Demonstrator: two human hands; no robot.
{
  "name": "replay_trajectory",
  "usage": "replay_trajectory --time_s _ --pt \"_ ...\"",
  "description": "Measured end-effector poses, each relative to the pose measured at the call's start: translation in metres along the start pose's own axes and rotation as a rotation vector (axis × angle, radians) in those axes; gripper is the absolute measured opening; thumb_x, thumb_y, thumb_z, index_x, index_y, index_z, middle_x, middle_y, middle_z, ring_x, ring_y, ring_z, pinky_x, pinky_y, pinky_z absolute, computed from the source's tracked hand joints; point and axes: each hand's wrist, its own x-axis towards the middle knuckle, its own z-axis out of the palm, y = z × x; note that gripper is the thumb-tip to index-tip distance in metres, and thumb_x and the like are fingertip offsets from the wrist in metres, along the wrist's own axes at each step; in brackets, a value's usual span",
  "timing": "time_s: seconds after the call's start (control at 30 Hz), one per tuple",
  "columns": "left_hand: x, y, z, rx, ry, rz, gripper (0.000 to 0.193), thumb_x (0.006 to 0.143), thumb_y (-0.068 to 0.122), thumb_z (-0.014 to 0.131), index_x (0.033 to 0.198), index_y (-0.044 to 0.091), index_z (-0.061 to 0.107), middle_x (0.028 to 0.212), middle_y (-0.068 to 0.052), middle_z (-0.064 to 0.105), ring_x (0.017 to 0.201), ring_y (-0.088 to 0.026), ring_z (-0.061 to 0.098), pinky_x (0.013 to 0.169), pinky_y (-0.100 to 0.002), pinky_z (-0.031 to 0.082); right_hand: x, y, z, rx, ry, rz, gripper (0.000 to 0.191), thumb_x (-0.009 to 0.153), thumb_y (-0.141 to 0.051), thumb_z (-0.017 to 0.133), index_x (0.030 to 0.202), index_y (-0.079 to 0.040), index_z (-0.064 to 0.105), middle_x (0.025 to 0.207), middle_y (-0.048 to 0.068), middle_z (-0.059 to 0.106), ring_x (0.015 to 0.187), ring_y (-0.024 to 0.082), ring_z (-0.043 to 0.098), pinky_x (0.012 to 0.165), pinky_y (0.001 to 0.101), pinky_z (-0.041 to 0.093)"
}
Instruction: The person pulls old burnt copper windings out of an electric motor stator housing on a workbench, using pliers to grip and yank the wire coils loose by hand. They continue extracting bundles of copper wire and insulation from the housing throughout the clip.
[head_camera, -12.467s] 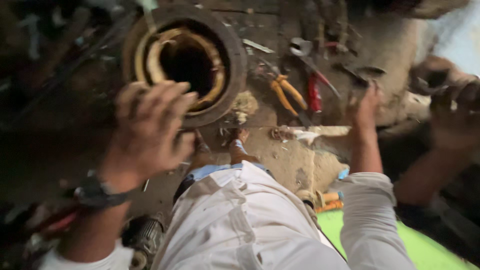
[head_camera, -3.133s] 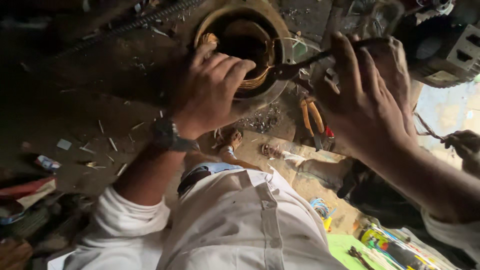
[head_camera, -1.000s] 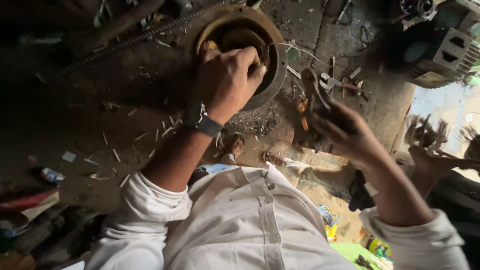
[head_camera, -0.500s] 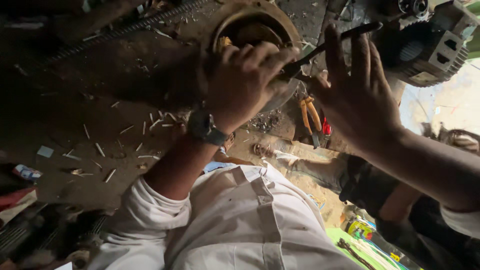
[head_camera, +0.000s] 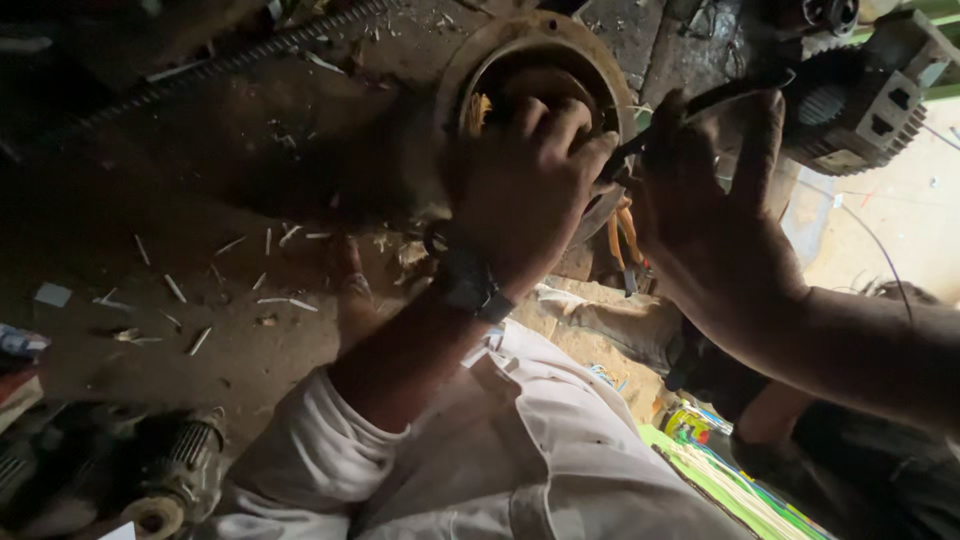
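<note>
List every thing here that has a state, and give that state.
round motor housing: open at the top, winding exposed inside
left hand: resting on the housing rim, fingers curled
right hand: gripping a dark thin tool
dark thin tool: held, angled toward the housing
orange-handled pliers: lying on the floor, untouched

Round metal motor housing (head_camera: 470, 75) | open end up, yellowish windings visible inside | on dusty workshop floor || Dark slim tool (head_camera: 700, 105) | angled across the housing's right rim, tip toward the opening
</note>
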Motion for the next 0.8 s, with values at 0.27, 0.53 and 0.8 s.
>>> replay_trajectory --time_s 0.27,0.53,0.8 --pt "0.000 -0.003 -0.001 -0.016 -0.087 -0.032 0.021 0.092 0.015 0.066 0.112 0.015 0.073 0.123 -0.005 0.064 0.110 -0.027 0.062 0.087 -0.042 0.052 0.003 0.012 0.001 -0.071 0.140 -0.137 0.043 0.078 -0.037 0.063 0.111 -0.011 0.072 0.115 0.008 0.060 0.111 0.022 0.055 0.088 0.0447 0.045" --pt "-0.004 -0.011 0.008 -0.199 0.060 0.070 0.084 0.087 0.025 0.075 0.155 0.003 0.031 0.124 -0.019 0.059 0.115 -0.037 0.057 0.103 -0.051 0.047 0.012 0.021 0.030 0.425 -0.009 0.011 0.037 0.089 -0.039 0.070 0.121 -0.021 0.067 0.097 0.006 0.066 0.082 0.022 0.065 0.069 0.0388 0.055" --pt "-0.010 -0.009 0.016 -0.101 0.090 0.068 0.074 0.100 0.023 0.074 0.157 0.005 0.030 0.141 -0.020 0.053 0.131 -0.036 0.052 0.116 -0.050 0.043 -0.059 -0.058 0.148 1.506 0.065 0.489 0.036 0.090 -0.032 0.079 0.097 -0.006 0.055 0.072 0.005 0.056 0.064 0.018 0.055 0.073 0.0369 0.053"
